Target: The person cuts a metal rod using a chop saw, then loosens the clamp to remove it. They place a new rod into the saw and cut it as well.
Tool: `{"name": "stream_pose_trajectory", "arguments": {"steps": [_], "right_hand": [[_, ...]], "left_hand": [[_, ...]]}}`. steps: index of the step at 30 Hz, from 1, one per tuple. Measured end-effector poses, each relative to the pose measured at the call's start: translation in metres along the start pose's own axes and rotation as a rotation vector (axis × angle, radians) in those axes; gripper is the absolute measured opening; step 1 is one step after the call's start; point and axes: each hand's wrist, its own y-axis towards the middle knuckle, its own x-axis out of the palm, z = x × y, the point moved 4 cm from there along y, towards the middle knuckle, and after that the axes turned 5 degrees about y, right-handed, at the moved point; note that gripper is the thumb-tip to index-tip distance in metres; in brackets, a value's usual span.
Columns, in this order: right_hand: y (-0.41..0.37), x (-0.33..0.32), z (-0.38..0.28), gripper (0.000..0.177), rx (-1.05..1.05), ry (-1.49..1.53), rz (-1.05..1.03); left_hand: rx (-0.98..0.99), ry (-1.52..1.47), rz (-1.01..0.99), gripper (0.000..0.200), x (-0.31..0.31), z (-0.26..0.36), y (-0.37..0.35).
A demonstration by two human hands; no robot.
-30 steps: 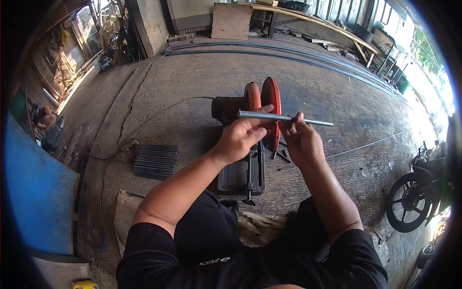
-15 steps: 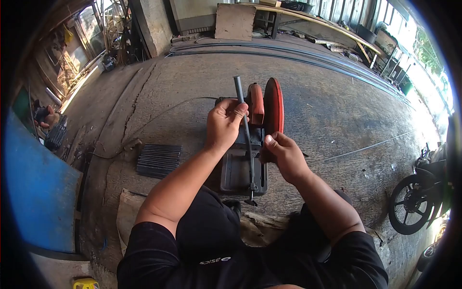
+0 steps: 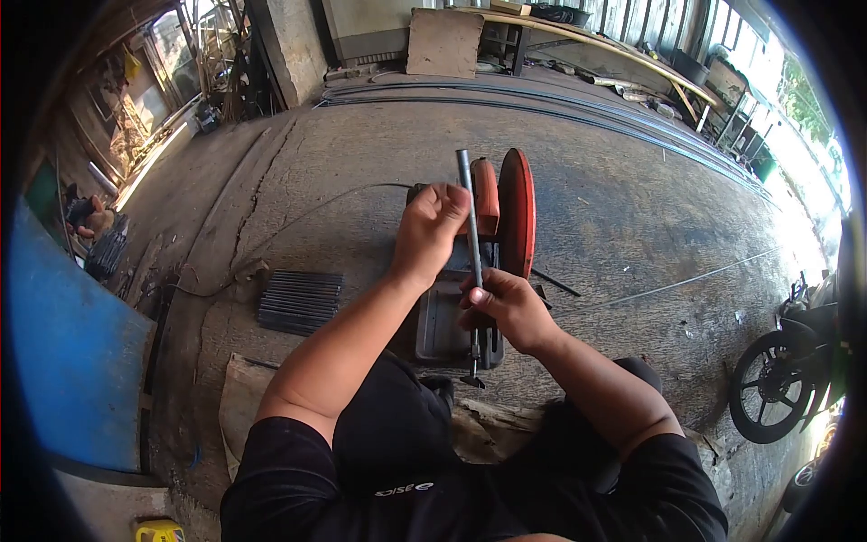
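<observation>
A short grey metal tube (image 3: 475,237) stands tilted in front of me. My left hand (image 3: 432,233) is closed at its upper part, fingers curled and thumb against it. Lower down, my right hand (image 3: 513,314) is closed around the tube, with the thumb on the near side. Behind and below both hands is a cut-off saw with a red wheel guard (image 3: 517,212), an orange-red motor body (image 3: 486,194) and a dark base (image 3: 440,330). A clamp screw handle (image 3: 472,381) sticks out at the base's near end, partly covered by the right hand.
A stack of cut metal tubes (image 3: 301,301) lies left of the saw. A cable (image 3: 316,203) runs across the concrete floor. Long metal bars (image 3: 542,102) lie farther back. To the right are a thin rod (image 3: 686,273) and a motorcycle wheel (image 3: 770,386). A blue panel (image 3: 72,352) stands at left.
My right hand has moved left and down and closed around the tube's lower part. The tube's top and my left hand have shifted slightly right.
</observation>
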Motion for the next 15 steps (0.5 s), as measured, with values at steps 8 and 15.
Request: {"name": "stream_pose_trajectory", "arguments": {"steps": [8, 15], "right_hand": [[-0.014, 0.027, 0.0, 0.026, 0.093, 0.092, -0.195], [-0.014, 0.031, -0.001, 0.029, 0.121, 0.074, -0.196]], "left_hand": [[-0.341, -0.92, -0.31, 0.096, 0.012, 0.01, -0.002], [-0.391, -0.991, -0.325, 0.1, 0.014, 0.007, -0.004]]}}
